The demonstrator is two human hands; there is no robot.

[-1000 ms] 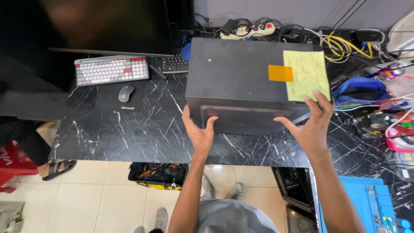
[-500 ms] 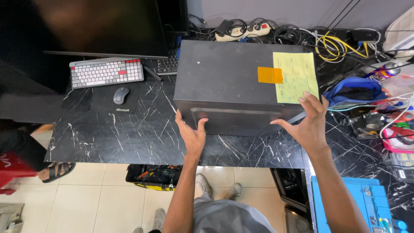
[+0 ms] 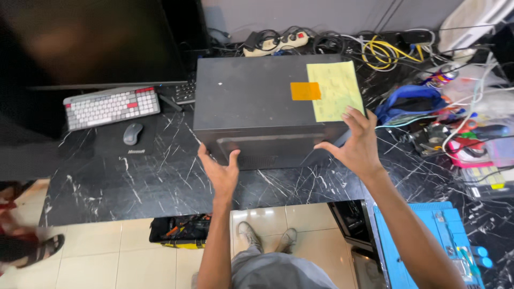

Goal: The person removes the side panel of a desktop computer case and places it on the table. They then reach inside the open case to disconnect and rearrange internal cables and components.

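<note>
Both hands [image 3: 222,174] off computer case [image 3: 257,101].

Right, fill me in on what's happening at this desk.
A person stands at a black marble-patterned desk with both hands open at the near face of a big dark grey metal computer case lying on its side. The left hand is at its lower front edge, the right hand at its right corner by a pale yellow paper sheet and an orange sticker. Neither hand grips it.

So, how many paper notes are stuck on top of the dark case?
2: a small orange note near the middle-right of the dark case, and a larger yellow sheet beside it at the right edge. None seems hidden.
</note>
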